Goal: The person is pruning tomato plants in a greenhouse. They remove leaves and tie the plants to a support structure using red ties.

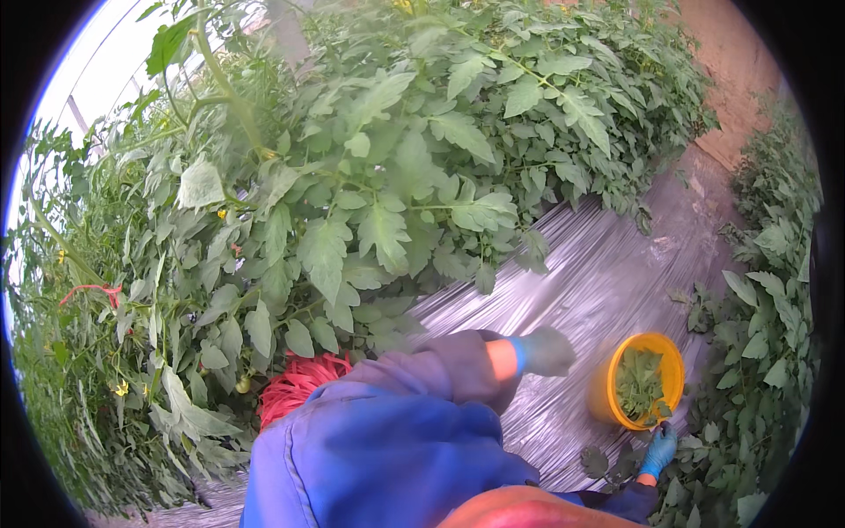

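Note:
My left hand (549, 351), in a greenish-grey glove with a blue cuff, reaches out over the plastic-covered ground. It is blurred, so its fingers cannot be told apart. My right hand (659, 450), in a blue glove, is at the near rim of a yellow-orange bucket (602, 389). Its fingertips are close to or touching that rim; whether they pinch anything is unclear. Cut green leaves (637, 383) lie inside the bucket, and one leaf hangs by the rim near my right fingers. A bundle of red strips (297, 386) shows beside my left sleeve.
Dense tomato plants (383, 224) with yellow flowers fill the left and top. A red tie (99, 292) circles a stem at far left. More plants (759, 350) line the right. Shiny plastic film (561, 264) covers the ground between, with leaves (597, 462) near my right hand.

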The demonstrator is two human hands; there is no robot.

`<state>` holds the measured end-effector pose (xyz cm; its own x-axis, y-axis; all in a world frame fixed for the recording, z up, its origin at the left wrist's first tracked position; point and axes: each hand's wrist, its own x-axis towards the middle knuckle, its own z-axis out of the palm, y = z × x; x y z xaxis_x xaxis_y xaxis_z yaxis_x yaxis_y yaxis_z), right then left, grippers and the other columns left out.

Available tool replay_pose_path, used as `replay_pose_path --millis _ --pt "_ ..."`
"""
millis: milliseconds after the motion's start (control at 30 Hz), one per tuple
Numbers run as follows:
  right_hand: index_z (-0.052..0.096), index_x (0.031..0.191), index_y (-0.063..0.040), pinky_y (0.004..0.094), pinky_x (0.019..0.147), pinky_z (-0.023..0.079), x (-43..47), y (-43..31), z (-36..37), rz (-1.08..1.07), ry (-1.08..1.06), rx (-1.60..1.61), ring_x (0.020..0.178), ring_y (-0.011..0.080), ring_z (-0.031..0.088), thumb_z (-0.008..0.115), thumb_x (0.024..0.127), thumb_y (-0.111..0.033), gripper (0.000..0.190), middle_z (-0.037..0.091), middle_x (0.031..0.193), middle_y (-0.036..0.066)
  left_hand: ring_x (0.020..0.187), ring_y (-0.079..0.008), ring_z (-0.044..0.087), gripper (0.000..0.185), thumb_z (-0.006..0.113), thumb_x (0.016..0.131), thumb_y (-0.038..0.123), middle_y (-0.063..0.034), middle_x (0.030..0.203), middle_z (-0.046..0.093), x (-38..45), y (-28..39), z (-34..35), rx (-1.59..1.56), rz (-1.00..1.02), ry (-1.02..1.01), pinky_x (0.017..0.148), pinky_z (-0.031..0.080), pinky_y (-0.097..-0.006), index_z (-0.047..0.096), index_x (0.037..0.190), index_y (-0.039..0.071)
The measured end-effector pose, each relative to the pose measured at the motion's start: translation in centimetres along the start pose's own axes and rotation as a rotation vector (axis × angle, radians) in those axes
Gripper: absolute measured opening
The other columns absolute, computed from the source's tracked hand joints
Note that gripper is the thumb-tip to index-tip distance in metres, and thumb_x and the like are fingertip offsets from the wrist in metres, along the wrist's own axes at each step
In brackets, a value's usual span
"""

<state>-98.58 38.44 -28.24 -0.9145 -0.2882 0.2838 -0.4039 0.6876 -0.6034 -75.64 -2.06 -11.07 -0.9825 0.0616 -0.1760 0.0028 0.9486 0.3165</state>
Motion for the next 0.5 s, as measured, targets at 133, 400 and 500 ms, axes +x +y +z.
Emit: replay_pose_path --millis 133,400,500 --pt "0.061 0.084 0.003 0.0319 0.059 0.045 -3.8 4.5 -1.4 0.365 -0.027 0.216 0.061 0.0182 0.054 0.067 0.083 -0.013 0.018 0.057 0.066 0.007 0.079 -0.0305 0.066 0.022 0.059 0.078 0.031 -0.0102 0.083 0.069 -0.1 -0.6 0.4 -0.080 0.088 0.171 0.071 0.050 -0.0445 0.071 0.085 0.014" --pt "0.063 0.110 -0.002 0.0351 0.083 0.052 -14.4 -6.4 -6.2 1.038 -0.426 1.342 0.091 0.0261 0.064 0.052 0.096 -0.033 0.036 0.067 0.105 0.011 0.083 -0.0286 0.066 0.023 0.062 0.077 0.035 -0.0066 0.087 0.069 -2.3 -2.5 -0.1 -0.097 0.075 0.267 0.071 0.050 -0.0442 0.072 0.091 0.019" --pt "0.063 0.111 -0.002 0.0351 0.083 0.051 -16.0 -10.9 -5.5 1.068 -0.464 1.332 0.091 0.0260 0.064 0.052 0.096 -0.033 0.036 0.067 0.105 0.011 0.081 -0.0279 0.066 0.023 0.062 0.077 0.035 -0.0069 0.084 0.069 -3.4 -2.8 -0.3 -0.093 0.075 0.325 0.070 0.051 -0.0433 0.073 0.090 0.020"
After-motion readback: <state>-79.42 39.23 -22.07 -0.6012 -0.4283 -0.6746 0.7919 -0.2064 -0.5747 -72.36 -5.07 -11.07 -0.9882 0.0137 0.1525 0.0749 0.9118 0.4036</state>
